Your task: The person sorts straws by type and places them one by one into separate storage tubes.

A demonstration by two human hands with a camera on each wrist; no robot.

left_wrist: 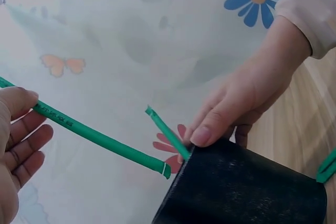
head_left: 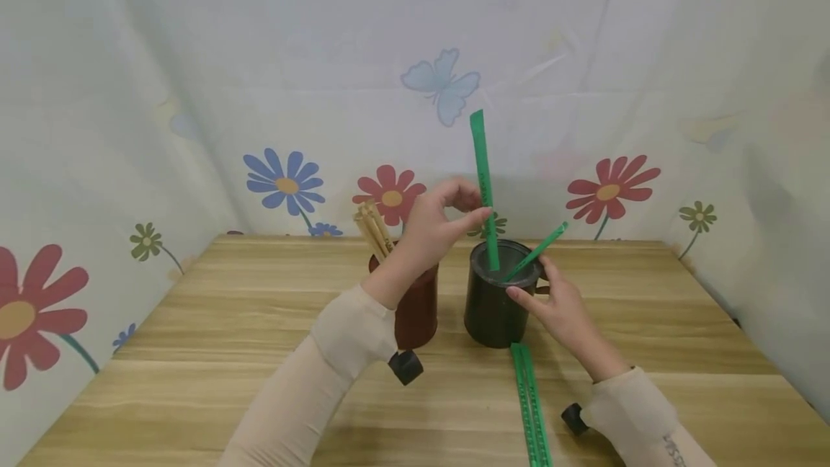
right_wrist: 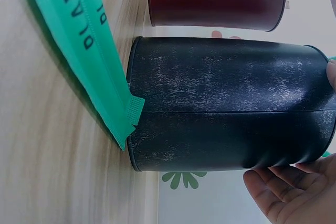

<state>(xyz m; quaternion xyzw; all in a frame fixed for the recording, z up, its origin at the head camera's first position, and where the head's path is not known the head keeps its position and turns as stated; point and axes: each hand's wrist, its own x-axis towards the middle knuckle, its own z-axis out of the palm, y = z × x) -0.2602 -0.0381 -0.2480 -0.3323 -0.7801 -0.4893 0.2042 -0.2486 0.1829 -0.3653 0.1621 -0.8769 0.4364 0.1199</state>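
My left hand (head_left: 441,225) pinches a green-wrapped straw (left_wrist: 100,139) between thumb and fingers. The straw stands nearly upright, its lower end over the mouth of a black cylindrical cup (head_left: 494,316) in the head view. Another green-wrapped straw (head_left: 537,251) leans inside that cup against the right side of its rim. My right hand (head_left: 569,308) holds the cup at the rim, thumb at the front and fingers behind. In the right wrist view its fingers curve round the scuffed cup wall (right_wrist: 226,93). More green-wrapped straws (head_left: 532,406) lie on the table in front of the cup.
Left of the black cup stands a dark red cup (head_left: 420,316), partly behind my left wrist, with several tan sticks (head_left: 372,229) in it. Both cups rest on a wood-grain table (head_left: 272,308). A floral curtain (head_left: 324,56) hangs behind the table.
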